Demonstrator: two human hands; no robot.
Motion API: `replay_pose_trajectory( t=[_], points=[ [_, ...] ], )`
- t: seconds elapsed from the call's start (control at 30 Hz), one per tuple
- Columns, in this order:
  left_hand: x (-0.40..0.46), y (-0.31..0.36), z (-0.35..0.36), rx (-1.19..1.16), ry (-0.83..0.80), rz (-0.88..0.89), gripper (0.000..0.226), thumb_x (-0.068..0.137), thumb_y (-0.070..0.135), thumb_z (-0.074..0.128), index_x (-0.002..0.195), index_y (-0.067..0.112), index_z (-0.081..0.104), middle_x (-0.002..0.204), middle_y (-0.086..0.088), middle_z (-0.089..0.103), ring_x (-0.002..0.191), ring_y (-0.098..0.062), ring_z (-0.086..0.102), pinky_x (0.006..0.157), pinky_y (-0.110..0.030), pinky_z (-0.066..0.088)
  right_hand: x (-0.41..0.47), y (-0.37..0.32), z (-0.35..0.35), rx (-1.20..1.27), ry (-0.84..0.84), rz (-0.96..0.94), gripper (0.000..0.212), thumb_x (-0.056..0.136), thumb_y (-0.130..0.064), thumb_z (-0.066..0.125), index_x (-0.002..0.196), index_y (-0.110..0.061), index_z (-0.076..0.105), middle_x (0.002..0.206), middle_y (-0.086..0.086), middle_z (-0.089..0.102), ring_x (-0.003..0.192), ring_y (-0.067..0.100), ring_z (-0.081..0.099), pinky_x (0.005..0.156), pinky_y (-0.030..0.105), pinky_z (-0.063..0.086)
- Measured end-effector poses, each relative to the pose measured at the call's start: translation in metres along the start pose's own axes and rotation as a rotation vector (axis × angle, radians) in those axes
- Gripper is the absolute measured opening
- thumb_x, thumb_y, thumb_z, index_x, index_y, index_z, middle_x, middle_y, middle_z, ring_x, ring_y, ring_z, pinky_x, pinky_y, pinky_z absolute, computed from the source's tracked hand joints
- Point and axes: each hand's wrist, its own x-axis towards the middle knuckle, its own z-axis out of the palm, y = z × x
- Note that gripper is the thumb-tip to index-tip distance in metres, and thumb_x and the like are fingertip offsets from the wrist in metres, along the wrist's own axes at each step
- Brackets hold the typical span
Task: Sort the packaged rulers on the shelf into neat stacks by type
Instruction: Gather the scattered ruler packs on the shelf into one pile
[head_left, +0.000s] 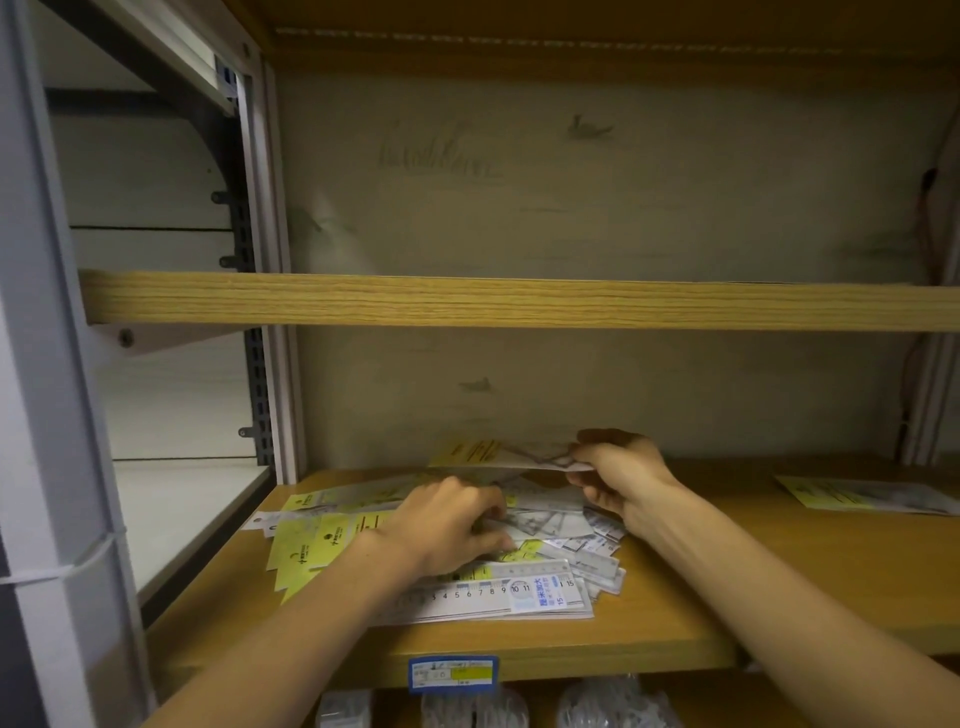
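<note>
Reaching into the wooden shelf (675, 644), we are working with both hands over the jumbled pile of packaged rulers (467, 551), which is lying on the shelf board left of its middle. Our right hand (623, 478) is hovering above the back of the pile, its thumb and fingers pinching the near end of a flat ruler packet with a yellow header card (498, 454); the packet is hanging level just above the pile, its yellow end pointing away to the left. Our left hand (447, 525) is lying palm down on the middle of the pile, fingers curled and pressing into the packets there; whether they are actually gripping one of them we cannot tell, since the fingertips are sinking among the wrappers.

At the front edge of the pile, a straight ruler with printed numbers and a blue label (498, 592) is lying lengthwise along the shelf's edge, topmost of a few like it. At the pile's left side, several yellow header cards (306, 551) are fanning out toward the shelf's left upright. Well apart from the pile, at the far right of the same board, a single packet with a yellow card (862, 496) is lying flat by itself.

Below the pile, a blue-framed price tag (453, 673) is sitting on the board's front lip, and under it clear-wrapped goods (613, 701) are showing on the next level down. Above the pile, another wooden board (519, 301) is spanning the unit.
</note>
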Motion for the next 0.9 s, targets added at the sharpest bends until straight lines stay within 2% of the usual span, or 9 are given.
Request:
replay_pose_trajectory(
  t=[0.13, 0.27, 0.43, 0.53, 0.63, 0.8, 0.9],
  points=[
    [0.002, 0.004, 0.000, 0.012, -0.028, -0.020, 0.050, 0.084, 0.063, 0.056, 0.118, 0.026, 0.057, 0.108, 0.001, 0.066, 0.097, -0.021, 0.060, 0.072, -0.030, 0.045, 0.001, 0.002, -0.002, -0.004, 0.004, 0.005, 0.022, 0.089, -0.001, 0.062, 0.109, -0.008, 0.060, 0.082, 0.011, 0.066, 0.057, 0.014, 0.064, 0.037, 0.017, 0.039],
    [0.004, 0.006, 0.002, 0.048, -0.053, -0.051, 0.054, 0.082, 0.066, 0.055, 0.121, 0.028, 0.055, 0.111, -0.002, 0.065, 0.100, -0.024, 0.060, 0.080, -0.036, 0.050, 0.001, 0.003, -0.003, -0.010, 0.004, 0.012, 0.023, 0.089, -0.002, 0.063, 0.111, -0.007, 0.060, 0.086, 0.011, 0.068, 0.061, 0.014, 0.065, 0.038, 0.018, 0.040],
    [0.005, 0.013, 0.003, -0.010, -0.040, -0.050, 0.041, 0.086, 0.052, 0.055, 0.119, 0.026, 0.056, 0.111, -0.002, 0.063, 0.097, -0.024, 0.059, 0.074, -0.031, 0.046, 0.001, 0.003, -0.006, -0.008, 0.011, 0.007, 0.024, 0.088, -0.001, 0.062, 0.112, -0.006, 0.059, 0.084, 0.012, 0.067, 0.059, 0.015, 0.064, 0.038, 0.018, 0.040],
    [0.005, 0.018, 0.001, -0.016, -0.027, -0.043, 0.032, 0.090, 0.041, 0.053, 0.116, 0.024, 0.058, 0.111, -0.004, 0.064, 0.096, -0.025, 0.060, 0.077, -0.034, 0.050, 0.000, 0.002, -0.007, -0.008, 0.012, 0.010, 0.024, 0.088, -0.001, 0.062, 0.111, -0.006, 0.059, 0.088, 0.013, 0.068, 0.059, 0.014, 0.065, 0.039, 0.019, 0.041],
    [0.007, 0.023, 0.000, 0.026, -0.014, -0.047, 0.028, 0.092, 0.038, 0.051, 0.113, 0.021, 0.059, 0.108, -0.005, 0.064, 0.095, -0.027, 0.060, 0.079, -0.037, 0.050, -0.001, 0.001, -0.009, -0.007, 0.013, 0.012, 0.023, 0.088, -0.001, 0.062, 0.111, -0.006, 0.059, 0.084, 0.013, 0.068, 0.059, 0.015, 0.064, 0.039, 0.019, 0.042],
    [0.009, 0.025, 0.001, 0.083, 0.042, -0.037, 0.022, 0.097, 0.030, 0.045, 0.106, 0.015, 0.057, 0.101, -0.010, 0.065, 0.090, -0.034, 0.060, 0.071, -0.035, 0.045, -0.004, -0.002, -0.011, 0.007, 0.019, -0.003, 0.022, 0.088, -0.001, 0.062, 0.109, -0.007, 0.060, 0.076, 0.010, 0.065, 0.057, 0.015, 0.062, 0.038, 0.018, 0.040],
    [0.011, 0.025, 0.002, 0.035, -0.003, -0.028, 0.023, 0.097, 0.033, 0.045, 0.106, 0.016, 0.057, 0.100, -0.009, 0.065, 0.089, -0.033, 0.061, 0.076, -0.039, 0.051, -0.004, -0.003, -0.014, 0.011, 0.029, -0.010, 0.021, 0.088, -0.001, 0.062, 0.107, -0.007, 0.061, 0.076, 0.010, 0.065, 0.057, 0.014, 0.063, 0.040, 0.019, 0.041]
  ],
)
